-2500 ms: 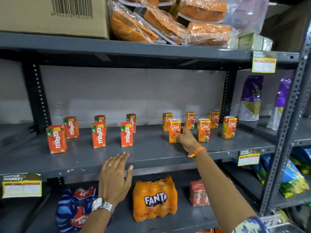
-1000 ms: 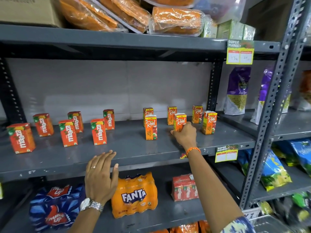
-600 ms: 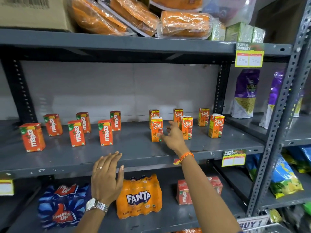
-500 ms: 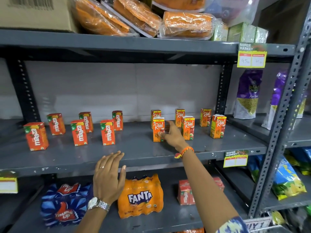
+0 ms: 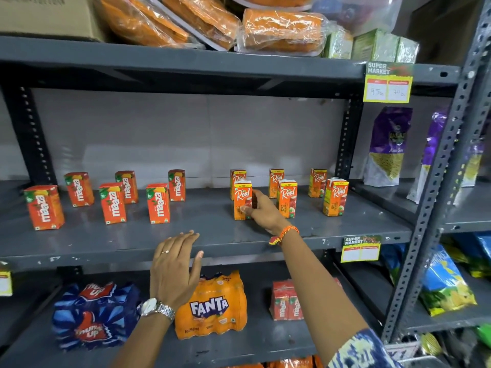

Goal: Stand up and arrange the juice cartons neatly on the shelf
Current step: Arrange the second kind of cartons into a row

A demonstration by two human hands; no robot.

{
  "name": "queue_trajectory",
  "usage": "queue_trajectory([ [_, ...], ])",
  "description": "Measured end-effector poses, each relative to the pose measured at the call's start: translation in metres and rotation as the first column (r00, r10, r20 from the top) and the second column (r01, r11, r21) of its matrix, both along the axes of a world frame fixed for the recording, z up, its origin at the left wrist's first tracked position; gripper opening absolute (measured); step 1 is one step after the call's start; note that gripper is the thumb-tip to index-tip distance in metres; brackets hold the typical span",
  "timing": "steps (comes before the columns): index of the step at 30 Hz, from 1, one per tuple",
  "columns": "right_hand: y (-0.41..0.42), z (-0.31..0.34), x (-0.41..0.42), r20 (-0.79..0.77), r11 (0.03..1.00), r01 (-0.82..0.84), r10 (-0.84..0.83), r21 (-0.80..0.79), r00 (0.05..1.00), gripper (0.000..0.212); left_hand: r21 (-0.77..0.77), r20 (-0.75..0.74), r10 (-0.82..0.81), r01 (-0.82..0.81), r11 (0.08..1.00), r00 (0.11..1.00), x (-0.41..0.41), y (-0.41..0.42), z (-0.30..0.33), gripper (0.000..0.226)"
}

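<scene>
Pinching front-left Real carton (image 5: 242, 200), right hand (image 5: 265, 213); open shelf (image 5: 212, 235) leftward.

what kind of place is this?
Most likely a small supermarket aisle: grey metal shelf racking, yellow "Super Market" price tags clipped to the edges, and stocked goods such as Real juice cartons and a Fanta multipack.

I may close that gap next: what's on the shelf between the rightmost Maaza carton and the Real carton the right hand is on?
Nothing: in the head view, bare grey shelf separates that Maaza carton from the Real carton at the right hand.
</scene>
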State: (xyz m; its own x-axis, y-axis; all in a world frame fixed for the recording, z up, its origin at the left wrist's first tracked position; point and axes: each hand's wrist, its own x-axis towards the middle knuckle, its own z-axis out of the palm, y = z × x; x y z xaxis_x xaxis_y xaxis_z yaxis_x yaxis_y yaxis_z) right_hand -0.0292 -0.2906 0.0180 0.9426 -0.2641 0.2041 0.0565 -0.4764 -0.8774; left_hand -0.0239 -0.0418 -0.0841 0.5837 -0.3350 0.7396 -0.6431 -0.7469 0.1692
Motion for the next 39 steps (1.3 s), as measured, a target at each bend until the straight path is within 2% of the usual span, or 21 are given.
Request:
queue_trajectory([
  [2, -0.005, -0.004, -0.007, 0.090, 0.998, 0.056, -0.053, -0.031, 0.995, 0.067, 0.003, 0.015, -0.002, 0.002, 1.000, 1.000, 0.002, 0.000, -0.002, 0.048],
  [4, -0.010, -0.008, -0.019, 0.248, 0.982, 0.187, -0.191, 0.040, 0.950, 0.063, -0.001, 0.025, 0.000, 0.000, 1.000, 1.000, 0.003, 0.000, -0.004, 0.048],
  [5, -0.013, -0.009, -0.026, 0.331, 0.949, 0.302, -0.315, 0.094, 0.890, 0.055, -0.010, 0.029, 0.004, -0.004, 1.000, 1.000, 0.003, -0.002, -0.005, 0.048],
  [7, -0.022, -0.011, -0.039, 0.452, 0.816, 0.556, -0.560, 0.159, 0.694, 0.049, -0.039, 0.035, 0.014, -0.012, 0.999, 0.999, 0.004, -0.006, -0.006, 0.048],
  [8, -0.028, -0.011, -0.042, 0.469, 0.754, 0.639, -0.625, 0.154, 0.624, 0.055, -0.053, 0.036, 0.019, -0.017, 0.998, 0.999, 0.004, -0.008, -0.006, 0.048],
  [9, -0.033, -0.010, -0.044, 0.448, 0.720, 0.684, -0.652, 0.114, 0.611, 0.064, -0.065, 0.034, 0.025, -0.022, 0.998, 0.999, 0.004, -0.009, -0.007, 0.048],
  [11, -0.042, -0.008, -0.044, 0.300, 0.737, 0.675, -0.641, -0.014, 0.706, 0.083, -0.079, 0.037, 0.032, -0.029, 0.996, 0.999, 0.004, -0.011, -0.007, 0.048],
  [12, -0.044, -0.007, -0.042, 0.217, 0.761, 0.645, -0.620, -0.067, 0.754, 0.086, -0.082, 0.042, 0.034, -0.031, 0.996, 0.999, 0.004, -0.011, -0.008, 0.048],
  [14, -0.047, -0.006, -0.039, 0.114, 0.802, 0.589, -0.578, -0.101, 0.808, 0.077, -0.081, 0.047, 0.038, -0.034, 0.996, 0.998, 0.005, -0.011, -0.010, 0.049],
  [18, -0.049, -0.009, -0.035, 0.087, 0.810, 0.580, -0.574, -0.088, 0.814, 0.055, -0.070, 0.043, 0.046, -0.043, 0.997, 0.998, 0.008, -0.010, -0.012, 0.051],
  [25, -0.050, -0.010, -0.038, 0.099, 0.817, 0.570, -0.563, -0.088, 0.821, 0.058, -0.078, 0.037, 0.038, -0.035, 0.996, 0.999, 0.005, -0.010, -0.010, 0.055],
  [27, -0.055, -0.009, -0.046, 0.159, 0.809, 0.586, -0.574, -0.038, 0.803, 0.065, -0.076, 0.043, 0.039, -0.036, 0.996, 0.998, 0.005, -0.010, -0.011, 0.056],
  [28, -0.059, -0.009, -0.053, 0.223, 0.789, 0.614, -0.603, 0.024, 0.766, 0.067, -0.073, 0.045, 0.041, -0.037, 0.997, 0.998, 0.006, -0.010, -0.012, 0.056],
  [31, -0.082, -0.007, -0.074, 0.394, 0.630, 0.739, -0.758, 0.239, 0.520, 0.060, -0.065, 0.043, 0.045, -0.042, 0.997, 0.998, 0.009, -0.010, -0.013, 0.053],
  [32, -0.092, -0.006, -0.079, 0.402, 0.577, 0.775, -0.793, 0.255, 0.458, 0.062, -0.065, 0.042, 0.043, -0.041, 0.997, 0.998, 0.009, -0.010, -0.013, 0.052],
  [33, -0.102, -0.004, -0.081, 0.375, 0.542, 0.806, -0.817, 0.239, 0.438, 0.069, -0.066, 0.042, 0.042, -0.039, 0.997, 0.998, 0.010, -0.010, -0.013, 0.051],
  [36, -0.128, 0.001, -0.080, 0.212, 0.556, 0.822, -0.824, 0.123, 0.526, 0.094, -0.070, 0.043, 0.048, -0.045, 0.997, 0.998, 0.011, -0.011, -0.014, 0.050],
  [39, -0.142, 0.001, -0.072, 0.132, 0.621, 0.782, -0.781, 0.058, 0.611, 0.092, -0.076, 0.038, 0.057, -0.054, 0.996, 0.998, 0.012, -0.011, -0.016, 0.050],
])
